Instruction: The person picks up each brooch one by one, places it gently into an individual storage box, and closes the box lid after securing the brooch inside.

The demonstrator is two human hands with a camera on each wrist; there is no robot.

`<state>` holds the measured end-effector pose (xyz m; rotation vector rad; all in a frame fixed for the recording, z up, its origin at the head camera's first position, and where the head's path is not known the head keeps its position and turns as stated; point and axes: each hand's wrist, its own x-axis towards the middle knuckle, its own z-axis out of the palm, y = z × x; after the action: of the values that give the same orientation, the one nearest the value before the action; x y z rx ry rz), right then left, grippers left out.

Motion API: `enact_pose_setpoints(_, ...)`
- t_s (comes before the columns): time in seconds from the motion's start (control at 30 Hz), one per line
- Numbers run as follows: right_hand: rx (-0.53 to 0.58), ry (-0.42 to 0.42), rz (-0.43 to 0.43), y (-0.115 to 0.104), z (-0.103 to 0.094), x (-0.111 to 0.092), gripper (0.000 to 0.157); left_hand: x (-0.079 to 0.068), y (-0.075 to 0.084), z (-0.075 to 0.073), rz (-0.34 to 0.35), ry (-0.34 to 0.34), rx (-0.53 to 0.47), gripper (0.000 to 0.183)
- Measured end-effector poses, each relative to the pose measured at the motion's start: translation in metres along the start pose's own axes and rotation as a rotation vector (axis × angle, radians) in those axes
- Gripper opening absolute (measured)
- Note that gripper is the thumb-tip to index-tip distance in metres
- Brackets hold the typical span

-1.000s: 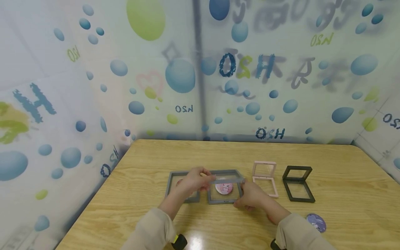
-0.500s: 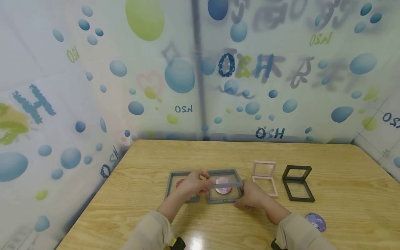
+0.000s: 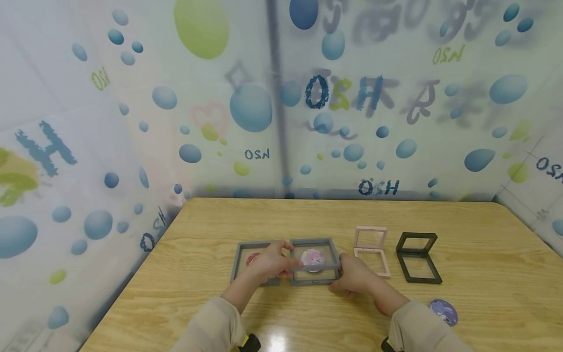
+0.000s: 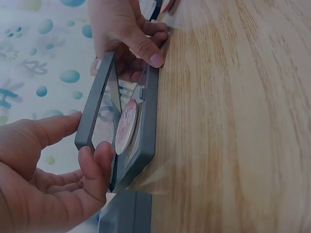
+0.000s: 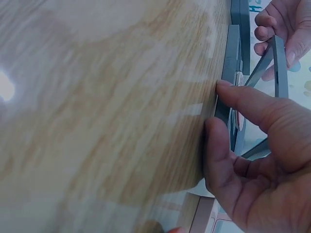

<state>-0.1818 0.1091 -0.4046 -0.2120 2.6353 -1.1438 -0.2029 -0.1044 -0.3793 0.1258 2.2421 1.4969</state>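
A grey hinged display frame [image 3: 313,282] lies on the table with its clear-windowed lid [image 4: 89,119] tilted partway above the base. Inside it is a round pink badge [image 4: 127,127], leaning against the base's clear window in the left wrist view. My left hand [image 3: 270,262] pinches the lid's left front corner, fingers on both sides of the edge. At the base's right front corner, my right hand [image 3: 357,275] grips the side, its thumb at the front edge. Left of it, a second grey frame [image 3: 239,259] with a red round badge [image 3: 252,258] is partly hidden by my left hand.
To the right stand a pink frame [image 3: 371,251] and a black frame [image 3: 401,243], both with their lids raised. A round purple badge [image 3: 444,312] lies nearer the front right. A patterned curtain [image 3: 211,171] borders the wooden table [image 3: 334,215].
The lid of the middle grey frame has swung lower toward its base, with my left hand moving down along with it. My right hand stays at the frame's right side.
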Motion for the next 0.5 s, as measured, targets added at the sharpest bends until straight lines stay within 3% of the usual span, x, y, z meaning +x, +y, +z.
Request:
enact_pose_setpoints(0.27,-0.005,0.016,-0.002,-0.002,0.0,-0.002,0.039,0.001,0.0,0.006,0.011,0.038,0.197,0.076)
enact_pose_setpoints(0.5,-0.006,0.012,0.004,-0.003,0.0,-0.002,0.039,0.004,0.0,0.011,0.023,0.068,0.331,0.083)
